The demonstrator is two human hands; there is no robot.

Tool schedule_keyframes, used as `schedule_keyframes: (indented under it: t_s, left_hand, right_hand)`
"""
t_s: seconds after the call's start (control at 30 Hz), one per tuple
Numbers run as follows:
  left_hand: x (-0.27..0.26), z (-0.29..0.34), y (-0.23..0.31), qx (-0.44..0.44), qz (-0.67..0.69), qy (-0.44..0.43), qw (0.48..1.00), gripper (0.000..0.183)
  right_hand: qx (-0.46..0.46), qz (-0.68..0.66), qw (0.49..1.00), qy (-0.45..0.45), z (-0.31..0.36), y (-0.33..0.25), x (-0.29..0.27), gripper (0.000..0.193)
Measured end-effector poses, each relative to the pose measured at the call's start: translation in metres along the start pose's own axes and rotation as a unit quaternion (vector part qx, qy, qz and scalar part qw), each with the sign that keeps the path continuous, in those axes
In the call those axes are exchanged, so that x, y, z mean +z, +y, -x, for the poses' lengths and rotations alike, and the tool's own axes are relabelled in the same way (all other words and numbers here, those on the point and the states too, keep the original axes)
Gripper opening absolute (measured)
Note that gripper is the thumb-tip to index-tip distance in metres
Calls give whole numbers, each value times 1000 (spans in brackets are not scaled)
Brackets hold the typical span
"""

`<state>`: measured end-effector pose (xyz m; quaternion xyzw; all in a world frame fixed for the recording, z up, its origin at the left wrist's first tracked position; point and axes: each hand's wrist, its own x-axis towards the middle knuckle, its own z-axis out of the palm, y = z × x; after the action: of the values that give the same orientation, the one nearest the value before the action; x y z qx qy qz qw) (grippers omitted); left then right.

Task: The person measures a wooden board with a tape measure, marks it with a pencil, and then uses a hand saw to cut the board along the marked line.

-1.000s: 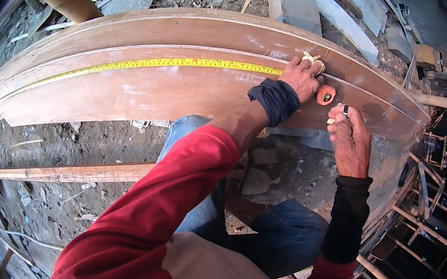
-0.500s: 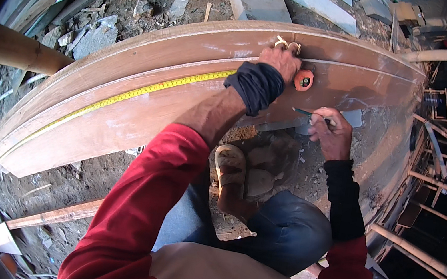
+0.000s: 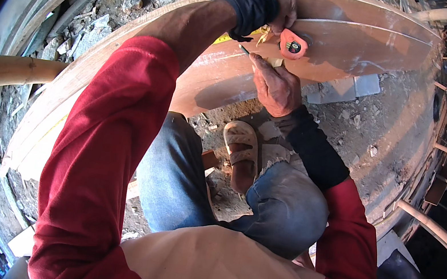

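My left hand reaches over the long curved wooden panel, its fingers closed at the mouth of an orange tape measure. The yellow tape blade emerges from under that wrist and runs left along the panel, mostly hidden by my left arm. A pale yellowish strip shows beside the left fingers. Just below the tape case, my right hand pinches a thin dark pencil, whose end points left toward the blade. A pale line runs lengthwise along the panel.
Rubble and broken slabs lie beyond the panel. A bamboo pole juts in from the left. My sandalled foot rests on the dirt between my bent knees. Flat grey pieces lie beside the panel; a bamboo frame stands at right.
My right hand has moved left with the pencil, up close to the tape measure and panel. The view has shifted, so the panel and left hand sit higher in it.
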<state>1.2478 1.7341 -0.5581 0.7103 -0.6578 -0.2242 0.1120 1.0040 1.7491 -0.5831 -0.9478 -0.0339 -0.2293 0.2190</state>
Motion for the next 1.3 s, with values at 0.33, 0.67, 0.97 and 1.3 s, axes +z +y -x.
schedule_keyframes:
  t_s: [0.33, 0.67, 0.97, 1.3]
  left_hand:
    - [11, 5, -14, 44, 94, 30, 994, 17]
    - [10, 6, -7, -5, 13, 66, 998, 10]
    - [6, 11, -7, -32, 89, 34, 995, 22]
    - [8, 29, 14, -107, 46, 93, 989, 20]
  right_hand:
    - [-39, 51, 998, 13, -3, 4, 24, 43]
    - [1, 37, 999, 5, 11, 4, 27, 41]
    - [141, 29, 938, -314, 161, 13, 38, 37]
    - [442, -164, 880, 62, 100, 32, -64, 37]
